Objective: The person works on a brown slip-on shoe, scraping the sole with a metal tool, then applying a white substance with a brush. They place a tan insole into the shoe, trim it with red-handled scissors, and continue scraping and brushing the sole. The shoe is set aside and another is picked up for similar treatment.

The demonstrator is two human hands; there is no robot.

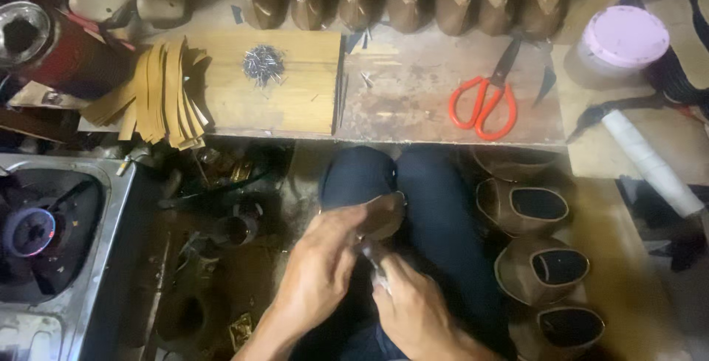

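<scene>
Left hand [319, 261]: closed over the near end of a brown shoe upper [382, 213], pinning it on the lap. Right hand [413, 309]: gripping a small metal tool [373, 252] whose tip meets the upper's edge. The upper lies just ahead of both hands, long axis pointing away toward the workbench [436, 102]; the left hand is nearer. Smooth, matte leather. Beyond the upper: red-handled scissors [484, 102], a heap of small nails [263, 64], tan strips [159, 95]. Right of it: three finished uppers [543, 265].
</scene>
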